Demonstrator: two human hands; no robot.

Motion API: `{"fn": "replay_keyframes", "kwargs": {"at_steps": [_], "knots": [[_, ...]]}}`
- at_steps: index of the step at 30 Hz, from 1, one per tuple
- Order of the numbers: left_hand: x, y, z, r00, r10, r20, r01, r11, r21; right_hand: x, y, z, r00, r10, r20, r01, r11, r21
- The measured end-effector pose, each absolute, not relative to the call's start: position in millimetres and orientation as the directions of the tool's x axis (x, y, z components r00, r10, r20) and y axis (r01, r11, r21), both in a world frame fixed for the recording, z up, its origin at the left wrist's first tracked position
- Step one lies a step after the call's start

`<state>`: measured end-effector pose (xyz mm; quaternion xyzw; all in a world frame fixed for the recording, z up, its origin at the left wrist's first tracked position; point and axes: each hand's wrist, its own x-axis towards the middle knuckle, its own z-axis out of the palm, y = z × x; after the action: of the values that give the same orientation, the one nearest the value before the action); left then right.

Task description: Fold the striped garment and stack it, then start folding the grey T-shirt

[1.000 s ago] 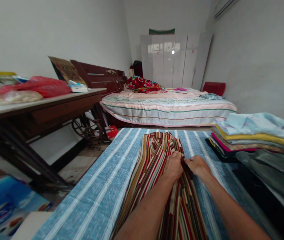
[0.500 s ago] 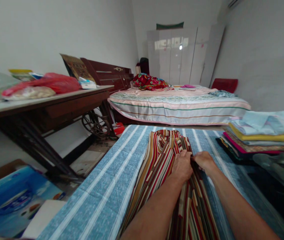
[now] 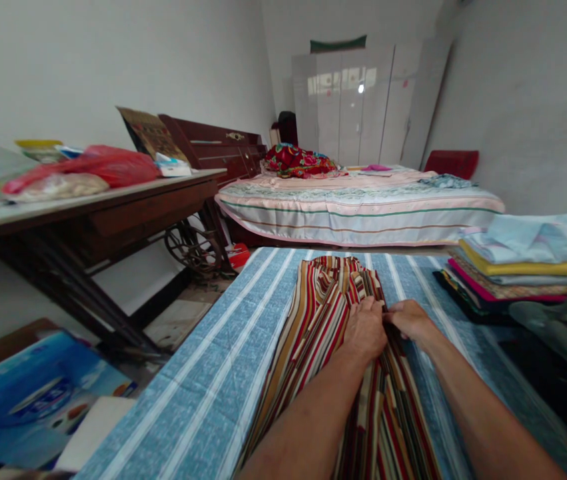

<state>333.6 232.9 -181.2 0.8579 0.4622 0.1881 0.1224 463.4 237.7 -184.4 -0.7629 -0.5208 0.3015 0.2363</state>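
Striped trousers (image 3: 308,333) in red, tan, cream and black lie lengthwise over the blue striped cloth, their gathered waist at the far end. My left hand (image 3: 367,327) rests flat on the upper part of the trousers, right of their middle, fingers stretched forward. Close beside it, my right hand (image 3: 409,319) is closed, its fingertips pinching the right edge of the trousers. The fingertips of the two hands almost meet. My left forearm covers part of the trouser legs, and their lower ends run out of view.
A stack of folded clothes (image 3: 528,268) stands on the blue striped cloth (image 3: 203,373) at right, with dark garments nearer me. At left are a sewing-machine table (image 3: 163,200) with bags on it and a blue box (image 3: 38,400) below. Beyond lies a bed (image 3: 353,217).
The view has shifted very slightly. Both hands stay at nearly the same place on the trousers, the right still pinching the edge.
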Motion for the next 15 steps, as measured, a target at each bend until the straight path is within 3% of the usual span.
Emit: {"fn": "replay_keyframes", "kwargs": {"at_steps": [7, 12, 15], "knots": [[334.1, 233.4, -181.6, 0.489, 0.861, 0.142, 0.77, -0.502, 0.393, 461.6, 234.3, -177.0, 0.345, 0.922, -0.174, 0.781, -0.385, -0.491], [333.5, 233.4, -176.1, 0.488, 0.861, 0.141, 0.757, -0.498, 0.423, 453.4, 225.5, -164.2, 0.41, 0.91, -0.068, 0.837, -0.405, -0.368], [332.6, 236.6, -175.2, 0.466, 0.865, 0.184, 0.719, -0.492, 0.491, 447.3, 223.1, -162.7, 0.304, 0.947, 0.1, 0.904, -0.253, -0.343]]}}
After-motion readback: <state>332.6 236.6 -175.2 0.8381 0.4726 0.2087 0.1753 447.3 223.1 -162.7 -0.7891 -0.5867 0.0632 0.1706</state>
